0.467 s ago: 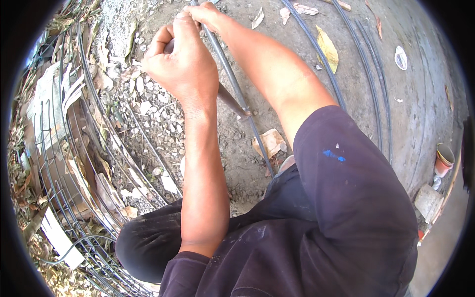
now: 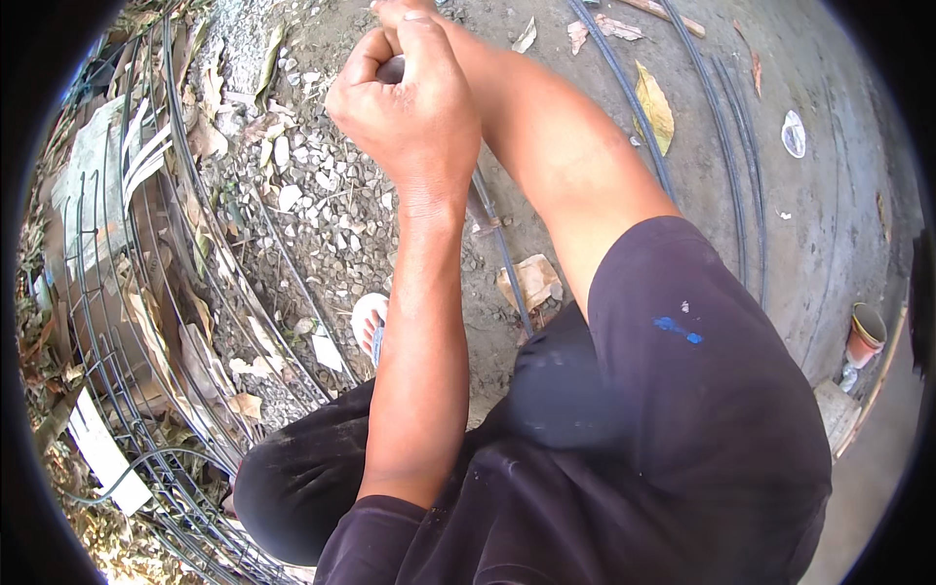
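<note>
My left hand (image 2: 429, 117) is closed round a dark metal bar (image 2: 392, 70), whose rounded end shows between thumb and fingers. The bar's lower end (image 2: 482, 228) meets a long grey steel rod (image 2: 511, 278), which slants down toward my knees. Beyond the left hand, at the upper edge, my right hand (image 2: 402, 10) is closed near the rod's far end. The left hand and right forearm hide most of its grip and the upper rod. A crumpled brown paper piece (image 2: 536, 283) lies beside the rod.
Bent steel rods and a wire mesh (image 2: 117, 390) lie at left among dry leaves and gravel (image 2: 302, 175). More ribbed rods (image 2: 717, 107) and a yellow leaf (image 2: 654, 109) lie at right. A small orange pot (image 2: 864, 336) stands at the right edge. My foot (image 2: 370, 317) shows below the gravel.
My left hand has moved right with the bar and now overlaps my right forearm. The right hand has shifted slightly up and is more hidden. My foot has come into view beside my left forearm.
</note>
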The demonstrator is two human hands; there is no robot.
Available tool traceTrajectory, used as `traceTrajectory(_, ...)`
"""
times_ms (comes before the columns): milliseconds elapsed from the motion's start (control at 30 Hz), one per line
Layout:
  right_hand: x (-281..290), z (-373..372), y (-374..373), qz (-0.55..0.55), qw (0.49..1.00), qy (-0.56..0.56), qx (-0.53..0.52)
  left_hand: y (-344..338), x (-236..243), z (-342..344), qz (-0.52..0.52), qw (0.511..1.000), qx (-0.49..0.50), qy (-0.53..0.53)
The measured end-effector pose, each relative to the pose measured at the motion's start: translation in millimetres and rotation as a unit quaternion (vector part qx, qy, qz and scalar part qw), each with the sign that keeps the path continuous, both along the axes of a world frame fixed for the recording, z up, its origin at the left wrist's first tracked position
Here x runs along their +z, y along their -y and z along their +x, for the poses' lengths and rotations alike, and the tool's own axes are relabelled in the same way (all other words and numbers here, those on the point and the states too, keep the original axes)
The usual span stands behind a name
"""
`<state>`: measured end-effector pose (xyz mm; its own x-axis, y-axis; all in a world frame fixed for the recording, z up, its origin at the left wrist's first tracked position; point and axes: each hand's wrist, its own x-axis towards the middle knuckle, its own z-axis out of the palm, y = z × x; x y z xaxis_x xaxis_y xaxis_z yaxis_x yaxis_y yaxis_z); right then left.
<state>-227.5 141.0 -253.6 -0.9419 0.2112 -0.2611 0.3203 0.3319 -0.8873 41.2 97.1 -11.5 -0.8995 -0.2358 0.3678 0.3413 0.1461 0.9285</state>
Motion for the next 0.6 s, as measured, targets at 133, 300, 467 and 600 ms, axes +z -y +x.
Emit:
traceTrajectory(133,-57,-45,-108,0.275,0.958,-0.067,0.043,-18,2,3,0.059,0.997,-0.048,0.004)
traceTrajectory(300,-31,1,21,-0.031,0.999,-0.016,0.001,9,7,3,-0.037,0.999,0.013,0.035)
traceTrajectory(467,-48,-20,-16,0.026,0.999,-0.019,-0.002,-1,2,-3,-0.022,0.999,-0.004,-0.043)
traceTrajectory(600,-34,-35,-3,0.023,0.999,-0.032,0.006,12,-6,-5,-0.016,1.0,-0.011,-0.004)
